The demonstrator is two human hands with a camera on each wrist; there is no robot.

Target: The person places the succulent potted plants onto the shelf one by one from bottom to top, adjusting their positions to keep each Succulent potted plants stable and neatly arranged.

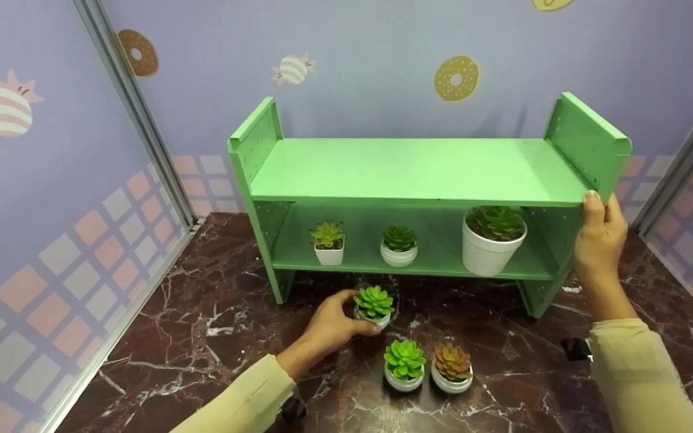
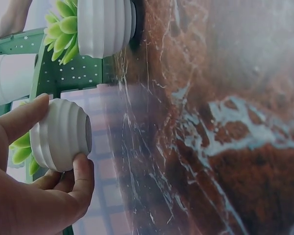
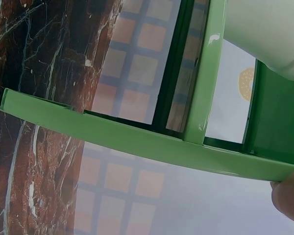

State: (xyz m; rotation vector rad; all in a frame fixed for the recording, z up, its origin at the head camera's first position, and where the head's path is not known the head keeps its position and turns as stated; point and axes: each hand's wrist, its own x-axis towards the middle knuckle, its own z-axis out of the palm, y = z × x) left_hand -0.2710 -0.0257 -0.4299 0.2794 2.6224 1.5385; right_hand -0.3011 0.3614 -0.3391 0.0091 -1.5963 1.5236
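My left hand (image 1: 335, 322) grips a small white ribbed pot (image 2: 63, 134) with a bright green artificial succulent (image 1: 374, 302), thumb on one side and fingers on the other. In the left wrist view the pot's bottom shows, lifted off the tabletop. My right hand (image 1: 603, 240) holds the right side panel of the green shelf (image 1: 418, 171), thumb at the front edge by the upper board. On the lower board stand a succulent in a square white pot (image 1: 329, 255), a dark green one in a round pot (image 1: 399, 257) and a larger white pot (image 1: 491, 252).
Before the shelf, a bright green succulent (image 1: 405, 364) and a reddish-brown succulent (image 1: 452, 367) stand side by side in white pots on the dark marbled table (image 1: 214, 361). Patterned walls (image 1: 370, 72) close off the back and both sides.
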